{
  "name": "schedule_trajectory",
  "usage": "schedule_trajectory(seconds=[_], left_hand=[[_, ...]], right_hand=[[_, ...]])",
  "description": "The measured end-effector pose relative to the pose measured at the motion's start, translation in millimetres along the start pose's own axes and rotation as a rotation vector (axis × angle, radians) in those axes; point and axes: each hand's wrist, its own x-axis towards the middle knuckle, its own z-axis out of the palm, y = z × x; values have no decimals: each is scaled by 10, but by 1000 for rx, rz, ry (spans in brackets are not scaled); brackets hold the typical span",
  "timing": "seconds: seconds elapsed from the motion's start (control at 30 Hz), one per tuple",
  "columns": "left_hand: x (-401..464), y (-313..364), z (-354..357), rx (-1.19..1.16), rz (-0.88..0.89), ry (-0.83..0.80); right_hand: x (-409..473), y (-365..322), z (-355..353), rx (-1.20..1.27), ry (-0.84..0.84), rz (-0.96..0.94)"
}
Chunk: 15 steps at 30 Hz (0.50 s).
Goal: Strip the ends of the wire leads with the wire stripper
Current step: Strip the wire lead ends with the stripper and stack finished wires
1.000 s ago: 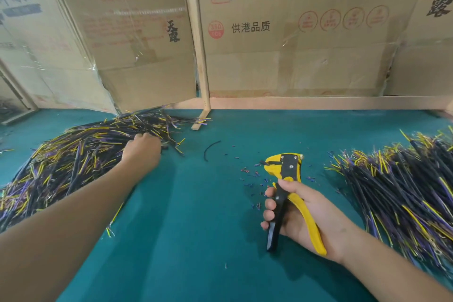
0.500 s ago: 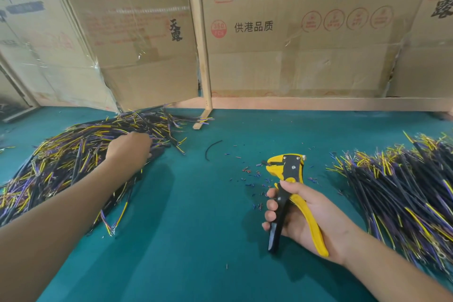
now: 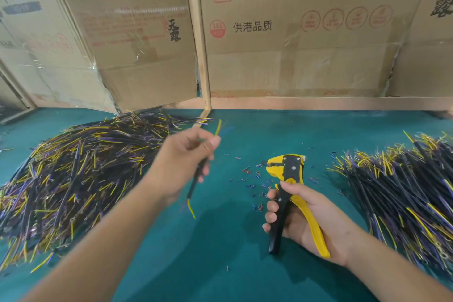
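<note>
Item: one black-sheathed wire lead with yellow cores (image 3: 196, 180), pinched in the fingers of the left hand (image 3: 180, 163), raised above the green tabletop (image 3: 215, 252), likely so its upper end can meet the tool. Yellow tips protrude at both ends; blurred. Right hand (image 3: 311, 218) grips the yellow-and-black wire stripper (image 3: 290, 189), head pointed at the lead, handles spread. Heaped leads (image 3: 73, 174) lie left.

On the table (image 3: 220, 265) we have one heap of wire leads (image 3: 73, 174) at nine o'clock and another heap (image 3: 404, 193) at three o'clock. Between them lie insulation scraps (image 3: 252, 179), with the wire stripper (image 3: 291, 193) just right of them. Cardboard boxes (image 3: 306, 44) stand behind at twelve o'clock.
</note>
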Motion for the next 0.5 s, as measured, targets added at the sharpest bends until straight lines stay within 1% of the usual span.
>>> schedule_trajectory(seconds=[0.07, 0.2, 0.33, 0.5], left_hand=[[-124, -155, 180, -135, -53, -7], [-204, -246, 304, -268, -117, -19], [-243, -209, 298, -300, -67, -23], [-290, -199, 313, -277, 42, -83]], right_hand=[[38, 15, -36, -16, -11, 8], [90, 24, -95, -32, -21, 7], [95, 27, -111, -25, -35, 8], [53, 10, -52, -28, -16, 4]])
